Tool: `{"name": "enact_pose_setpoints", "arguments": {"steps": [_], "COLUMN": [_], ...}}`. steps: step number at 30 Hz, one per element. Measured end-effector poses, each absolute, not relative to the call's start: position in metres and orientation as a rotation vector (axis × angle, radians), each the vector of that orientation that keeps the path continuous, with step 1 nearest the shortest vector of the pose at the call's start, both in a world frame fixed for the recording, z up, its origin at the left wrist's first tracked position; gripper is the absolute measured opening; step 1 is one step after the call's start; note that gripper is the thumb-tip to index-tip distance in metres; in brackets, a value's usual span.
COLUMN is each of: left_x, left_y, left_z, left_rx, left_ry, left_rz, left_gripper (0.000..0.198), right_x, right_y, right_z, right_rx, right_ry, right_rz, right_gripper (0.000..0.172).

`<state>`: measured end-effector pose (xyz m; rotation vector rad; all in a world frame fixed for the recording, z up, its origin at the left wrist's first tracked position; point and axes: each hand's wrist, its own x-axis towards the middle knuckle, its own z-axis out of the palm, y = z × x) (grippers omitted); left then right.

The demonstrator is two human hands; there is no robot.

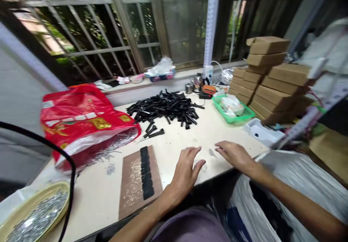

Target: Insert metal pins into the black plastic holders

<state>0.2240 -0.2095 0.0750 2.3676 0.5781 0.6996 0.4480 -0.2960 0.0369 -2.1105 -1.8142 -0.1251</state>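
Observation:
My left hand point(186, 167) hovers over the front of the pale table point(174, 144), thumb and fingers apart, holding nothing. To its right, my right hand point(233, 155) is over the table near the front edge, fingers spread and holding nothing I can see. A small clear piece point(203, 168) lies by my left thumb. Left of my left hand is a brown board point(130, 198) with a row of black pieces point(146, 173) and many tiny light bits. Behind the hands sits a large heap of black parts point(165, 107), with several loose ones at its near side.
A red bag point(84, 115) of metal pieces lies open at the left, above a yellow bowl point(63, 198) of small metal parts. A black cable point(71, 158) arcs there. Right are a green basket point(236, 119), a white tray point(262, 133), stacked cartons point(285, 86) and a pale sack point(307, 173).

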Motion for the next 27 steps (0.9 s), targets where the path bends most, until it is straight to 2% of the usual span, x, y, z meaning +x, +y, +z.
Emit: {"name": "enact_pose_setpoints", "arguments": {"steps": [7, 11, 13, 15, 22, 27], "left_x": [0.153, 0.110, 0.087, 0.064, -0.002, -0.041], "left_y": [-0.145, -0.114, -0.103, -0.093, -0.066, -0.049], "left_z": [0.063, 0.048, 0.042, 0.036, 0.011, -0.004], "left_rx": [2.261, 2.204, 2.160, 2.117, 2.098, 2.073], "left_ry": [0.989, 1.203, 1.294, 1.387, 1.683, 1.990], "left_rz": [0.821, 0.861, 0.855, 0.850, 0.817, 0.789], "left_gripper": [0.030, 0.029, 0.028, 0.028, 0.027, 0.028], "right_x": [0.352, 0.311, 0.295, 0.283, 0.278, 0.292], "right_y": [-0.106, -0.027, -0.001, 0.015, 0.025, 0.008], "right_z": [0.036, 0.027, 0.020, 0.013, -0.018, -0.025], "right_rx": [-1.747, -1.488, -1.404, -1.349, -1.315, -1.281], "right_ry": [-2.283, -2.529, -2.612, -2.671, -2.759, -2.584], "right_rz": [-0.118, -0.189, -0.216, -0.232, -0.190, -0.072], "right_gripper": [0.021, 0.025, 0.018, 0.011, 0.021, 0.025]}}
